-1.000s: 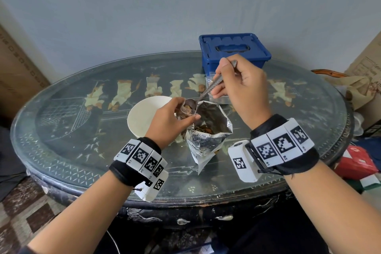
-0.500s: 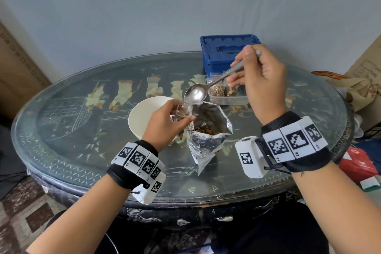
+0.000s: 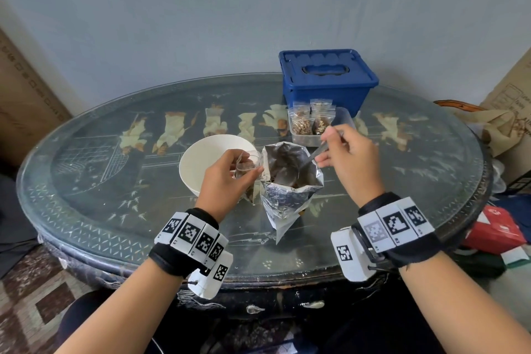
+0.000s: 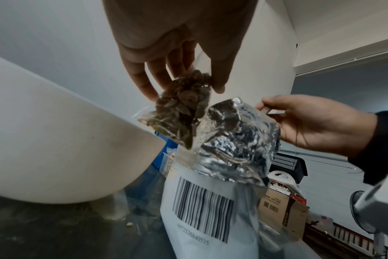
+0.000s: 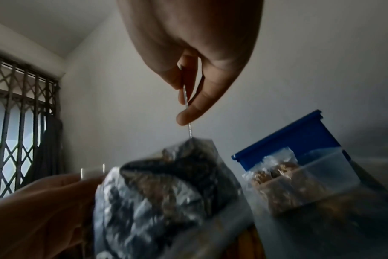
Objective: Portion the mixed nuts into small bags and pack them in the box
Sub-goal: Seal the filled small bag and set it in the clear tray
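Observation:
A silver foil pouch of mixed nuts point(image 3: 290, 184) stands open at the table's middle. My left hand point(image 3: 230, 175) holds a small clear bag point(image 4: 182, 112), partly filled with nuts, just left of the pouch's mouth. My right hand point(image 3: 344, 158) pinches the handle of a metal spoon point(image 3: 314, 154) whose bowl is down inside the pouch and hidden. Behind the pouch a clear plastic box point(image 3: 342, 123) holds filled small bags point(image 3: 311, 122). In the right wrist view the spoon point(image 5: 187, 108) runs from my fingers down into the pouch point(image 5: 166, 201).
A white bowl point(image 3: 201, 164) sits left of my left hand. A blue lidded bin point(image 3: 324, 77) stands at the back, behind the clear box. The table is a round glass-topped one point(image 3: 100, 181). Cardboard boxes and clutter lie off its right edge.
The spoon was at the small bag's mouth, then lifted away empty. Now my right hand has come down and dipped it into the foil pouch. My left hand stays holding the small bag.

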